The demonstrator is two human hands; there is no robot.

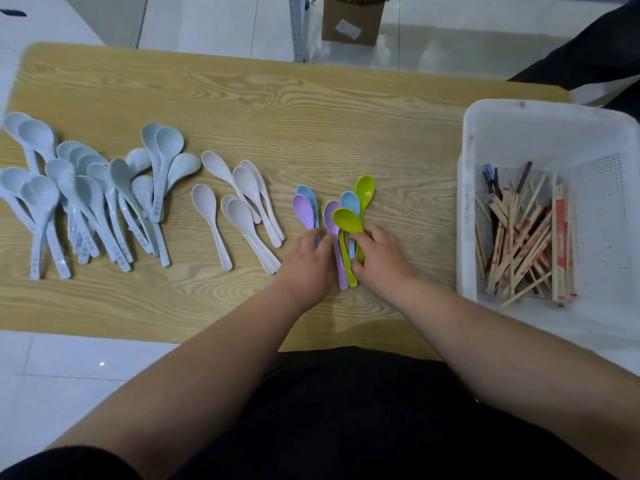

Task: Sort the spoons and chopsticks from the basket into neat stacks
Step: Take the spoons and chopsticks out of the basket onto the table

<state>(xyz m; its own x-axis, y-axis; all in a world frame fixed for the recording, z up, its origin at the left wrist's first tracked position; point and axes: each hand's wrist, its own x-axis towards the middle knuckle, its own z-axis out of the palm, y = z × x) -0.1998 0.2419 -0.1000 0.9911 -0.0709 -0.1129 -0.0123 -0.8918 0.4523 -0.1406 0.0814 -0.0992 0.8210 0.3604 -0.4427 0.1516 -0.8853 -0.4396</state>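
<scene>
- Your right hand (381, 259) curls thumb and fingers round the handles of the coloured spoons (346, 220), near the middle of the table's (311, 109) front edge.
- Your left hand (308, 263) lies on the handles at the left of that same bunch, with its fingers bent down. You cannot tell whether it grips or only presses.
- The white basket (540, 112) sits at the table's right end with the chopsticks (519, 237) piled loosely inside. A bare strip of wood lies between it and your right hand.
- White spoons (242, 202) lie left of the coloured ones, and the grey-blue spoons (86, 188) fan out to the left edge.
- The whole back half of the table is bare wood.
- There is red print on the chopstick wrappers, marks on the grey-blue handles and a white label on the cardboard box (349, 22) beyond the back edge. All of it is too small to read.
- The top is light wood grain with rounded corners, standing on a pale tiled floor (69, 368).
</scene>
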